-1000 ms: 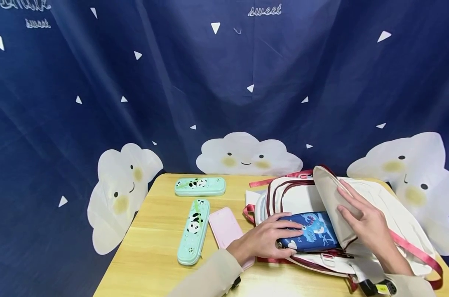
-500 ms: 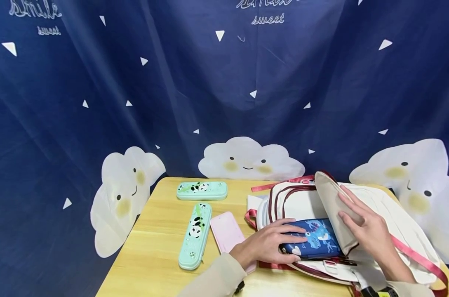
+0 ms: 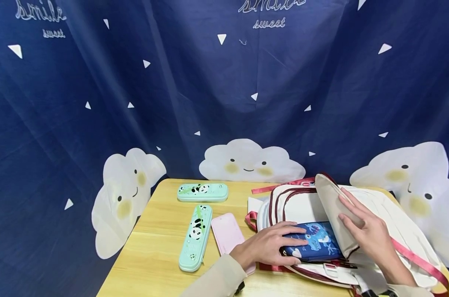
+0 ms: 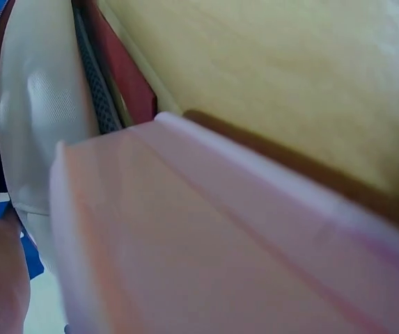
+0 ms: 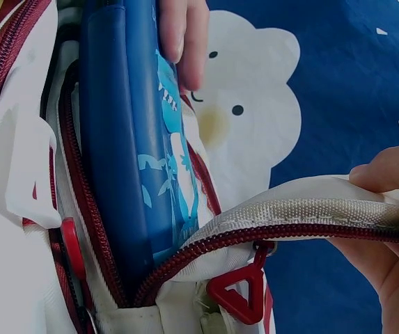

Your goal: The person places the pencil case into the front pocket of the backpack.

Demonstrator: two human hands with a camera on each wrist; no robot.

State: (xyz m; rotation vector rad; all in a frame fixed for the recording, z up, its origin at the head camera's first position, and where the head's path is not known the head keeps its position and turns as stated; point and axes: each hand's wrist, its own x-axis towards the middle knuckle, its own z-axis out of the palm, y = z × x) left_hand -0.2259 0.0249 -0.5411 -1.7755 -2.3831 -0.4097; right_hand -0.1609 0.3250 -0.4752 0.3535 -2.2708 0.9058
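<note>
A dark blue pencil case [image 3: 320,243] with a dinosaur print sits partly inside the open front pocket of a white backpack [image 3: 391,210] with maroon zips. My left hand [image 3: 270,246] holds its left end, fingers over the top and thumb at the near edge. With thumb and fingers my right hand [image 3: 369,231] pinches the pocket's flap [image 3: 333,212], raised above the case's right end. In the right wrist view the pencil case [image 5: 119,153] stands between the zip edges, and my right hand [image 5: 394,229] grips the flap's rim. The case's far end is hidden by the flap.
A flat pink case [image 3: 226,233] lies partly under my left forearm. Left of it are two mint-green panda pencil cases, one upright in view [image 3: 196,239], one crosswise behind [image 3: 203,192]. Red straps [image 3: 417,258] trail from the backpack. A blue curtain [image 3: 224,82] hangs behind the wooden table [image 3: 146,243].
The head view has tilted slightly up, so everything sits a little lower in it. Both hands keep their places on the pencil case and the flap.
</note>
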